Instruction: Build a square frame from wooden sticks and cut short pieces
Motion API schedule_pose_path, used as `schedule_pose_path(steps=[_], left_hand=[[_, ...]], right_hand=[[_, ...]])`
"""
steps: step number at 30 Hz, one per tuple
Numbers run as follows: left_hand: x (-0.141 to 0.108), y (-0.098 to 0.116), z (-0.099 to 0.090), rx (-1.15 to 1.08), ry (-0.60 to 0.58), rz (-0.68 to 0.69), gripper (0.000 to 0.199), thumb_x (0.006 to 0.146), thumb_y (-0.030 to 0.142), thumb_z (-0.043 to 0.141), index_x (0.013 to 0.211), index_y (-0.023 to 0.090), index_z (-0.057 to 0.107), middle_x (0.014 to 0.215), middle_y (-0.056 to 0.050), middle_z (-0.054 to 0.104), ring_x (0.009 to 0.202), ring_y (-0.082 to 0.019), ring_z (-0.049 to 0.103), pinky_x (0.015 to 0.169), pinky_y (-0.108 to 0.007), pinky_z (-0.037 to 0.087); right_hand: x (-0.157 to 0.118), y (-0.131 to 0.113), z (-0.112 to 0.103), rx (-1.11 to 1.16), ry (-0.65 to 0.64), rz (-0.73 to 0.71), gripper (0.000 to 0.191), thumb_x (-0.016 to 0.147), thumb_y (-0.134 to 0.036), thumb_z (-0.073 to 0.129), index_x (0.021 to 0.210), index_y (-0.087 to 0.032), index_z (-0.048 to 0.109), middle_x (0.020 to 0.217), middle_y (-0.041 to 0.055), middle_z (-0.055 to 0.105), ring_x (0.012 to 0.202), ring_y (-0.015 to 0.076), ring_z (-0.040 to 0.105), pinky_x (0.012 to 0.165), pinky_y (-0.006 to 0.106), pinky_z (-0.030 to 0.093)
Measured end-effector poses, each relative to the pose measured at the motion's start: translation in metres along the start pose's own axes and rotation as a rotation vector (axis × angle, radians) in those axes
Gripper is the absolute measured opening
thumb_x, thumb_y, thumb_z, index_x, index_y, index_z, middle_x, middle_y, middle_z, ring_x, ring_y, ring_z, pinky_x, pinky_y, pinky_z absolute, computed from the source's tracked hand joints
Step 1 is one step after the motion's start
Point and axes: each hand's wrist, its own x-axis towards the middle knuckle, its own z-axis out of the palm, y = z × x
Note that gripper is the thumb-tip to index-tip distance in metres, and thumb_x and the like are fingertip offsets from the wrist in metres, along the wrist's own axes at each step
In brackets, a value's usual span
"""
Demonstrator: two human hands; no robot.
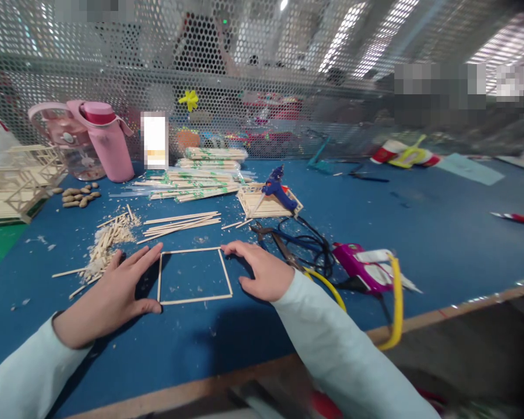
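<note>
A rectangular frame of thin wooden sticks [195,300] lies flat on the blue tabletop. At its left side rests my left hand [113,291], fingers stretched out, with a fingertip at the far left corner and the thumb at the near left corner. My right hand [262,269] touches the far right corner with its fingertips, the thumb held apart beside the right side. Neither hand grips anything. Beyond the frame lie several loose sticks [181,223]. Left of them is a heap of short stick pieces [107,241].
A blue glue gun [279,190] rests on a small stick structure [264,206]. Yellow-handled pliers [283,241] and a purple tool [362,267] lie right of my right hand. Bundled sticks [201,183], a pink bottle [109,142] and a mesh panel [262,75] stand behind.
</note>
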Motion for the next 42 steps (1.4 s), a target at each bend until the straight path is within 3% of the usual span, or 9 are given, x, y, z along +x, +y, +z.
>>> schedule_pose_path(steps=[15, 32, 38, 42], left_hand=[[0.0, 0.001, 0.0, 0.011, -0.028, -0.004, 0.085, 0.078, 0.056, 0.047, 0.142, 0.028, -0.003, 0.141, -0.014, 0.036, 0.131, -0.03, 0.031, 0.102, -0.056, 0.022], [0.008, 0.001, 0.0, 0.104, -0.013, -0.005, 0.099, 0.072, 0.063, 0.049, 0.142, 0.024, -0.008, 0.145, -0.017, 0.027, 0.132, -0.033, 0.025, 0.101, -0.059, 0.022], [0.002, 0.007, -0.002, 0.186, 0.107, -0.056, 0.102, 0.068, 0.061, 0.056, 0.142, 0.021, 0.0, 0.13, -0.017, 0.048, 0.121, -0.035, 0.041, 0.1, -0.058, 0.02], [0.0, 0.011, -0.004, 0.19, 0.124, -0.083, 0.101, 0.066, 0.06, 0.059, 0.142, 0.02, 0.006, 0.116, -0.015, 0.057, 0.109, -0.033, 0.049, 0.1, -0.055, 0.022]], right_hand=[[0.001, -0.001, 0.0, -0.035, -0.021, -0.007, 0.043, 0.057, -0.007, 0.05, 0.098, -0.018, 0.049, 0.105, 0.0081, 0.06, 0.099, 0.0229, 0.053, 0.089, 0.038, 0.038], [0.0, 0.0, 0.0, -0.074, -0.026, -0.027, 0.041, 0.058, -0.008, 0.055, 0.097, -0.018, 0.048, 0.111, 0.0095, 0.059, 0.102, 0.0247, 0.054, 0.088, 0.039, 0.039], [0.001, -0.001, -0.001, -0.083, -0.02, -0.029, 0.041, 0.058, -0.009, 0.056, 0.098, -0.018, 0.049, 0.109, 0.0089, 0.06, 0.1, 0.0246, 0.054, 0.087, 0.039, 0.04], [0.0, -0.001, -0.001, -0.089, -0.017, -0.033, 0.041, 0.058, -0.008, 0.056, 0.098, -0.018, 0.049, 0.109, 0.0091, 0.06, 0.1, 0.0244, 0.055, 0.086, 0.038, 0.04]])
